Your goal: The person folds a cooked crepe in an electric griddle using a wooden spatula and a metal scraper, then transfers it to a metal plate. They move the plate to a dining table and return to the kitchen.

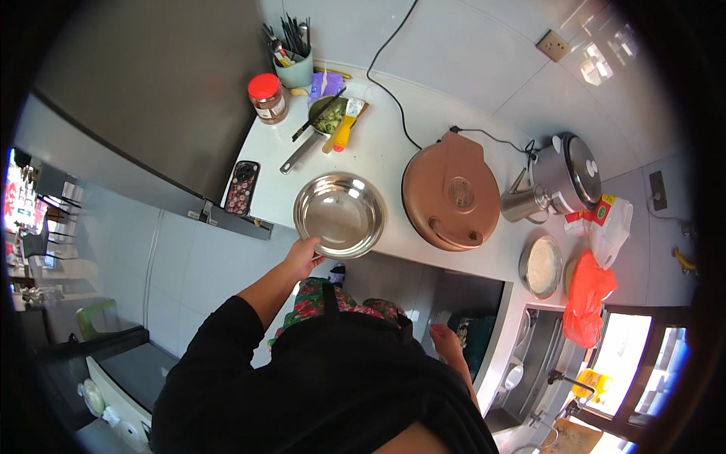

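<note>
Shiny metal bowl (339, 214) is gripped at its near rim by the left hand (304, 258), while the right hand's (448, 343) finger spread cannot be told.

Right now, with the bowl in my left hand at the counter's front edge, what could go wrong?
1. The steel bowl appears to overhang the counter, gripped at the rim by only the left hand, so it could tip or slip.
2. The pan handle points toward the bowl; pushing the bowl back might knock it.
3. The phone lies near the counter's edge and could be nudged off.
</note>
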{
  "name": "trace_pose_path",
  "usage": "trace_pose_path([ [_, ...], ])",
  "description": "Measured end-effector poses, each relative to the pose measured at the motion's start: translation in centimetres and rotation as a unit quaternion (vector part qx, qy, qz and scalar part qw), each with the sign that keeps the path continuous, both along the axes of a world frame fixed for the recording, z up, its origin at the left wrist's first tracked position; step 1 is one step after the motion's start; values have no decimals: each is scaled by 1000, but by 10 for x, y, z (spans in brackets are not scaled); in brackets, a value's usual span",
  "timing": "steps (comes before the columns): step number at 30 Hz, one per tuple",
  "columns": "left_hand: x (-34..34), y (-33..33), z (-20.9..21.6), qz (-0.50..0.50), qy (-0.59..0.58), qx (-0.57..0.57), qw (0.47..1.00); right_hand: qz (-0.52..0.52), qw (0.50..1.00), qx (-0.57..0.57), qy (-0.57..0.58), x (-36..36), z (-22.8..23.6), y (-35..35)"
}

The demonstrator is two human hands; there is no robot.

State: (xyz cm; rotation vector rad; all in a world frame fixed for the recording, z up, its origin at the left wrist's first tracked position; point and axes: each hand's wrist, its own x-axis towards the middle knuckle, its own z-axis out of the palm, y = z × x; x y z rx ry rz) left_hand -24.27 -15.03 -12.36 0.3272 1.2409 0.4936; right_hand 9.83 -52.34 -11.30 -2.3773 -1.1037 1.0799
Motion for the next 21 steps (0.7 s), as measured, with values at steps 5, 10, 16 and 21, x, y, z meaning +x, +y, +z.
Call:
trace_pose_path([
  [5,6,18,-3,-14,-4,13,1000,-29,998,-18,61,2,-1,6],
  [10,14,15,1,15,46,62,997,3,998,-63,17,25,7,23],
  [16,14,6,8,72,78,64,992,12,998,-57,-25,52,-2,44],
  [21,4,2,11,68,123,44,989,36,997,-73,13,67,-27,52],
])
